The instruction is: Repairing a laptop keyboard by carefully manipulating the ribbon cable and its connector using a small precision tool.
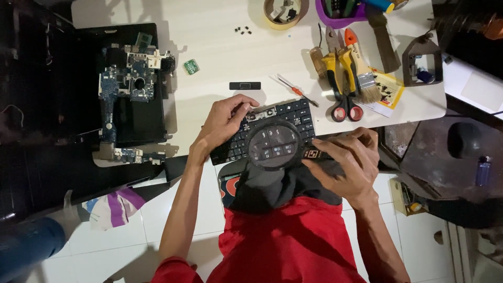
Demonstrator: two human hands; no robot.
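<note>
My left hand (222, 126) grips the upper left end of a black laptop keyboard (293, 116), held over my lap at the edge of the white table (215, 57). My right hand (348, 157) holds the black handle of a round magnifying glass (273, 145) whose lens lies over the middle of the keyboard, enlarging several keys. I wear a red shirt and dark cloth on my lap.
An opened black laptop with a bare blue circuit board (128, 84) lies at the left. A small black bar (244, 85), a red screwdriver (293, 90), pliers, red-handled scissors (346, 107), a brush (361, 73), a tape roll (283, 13) and a purple bowl sit on the table.
</note>
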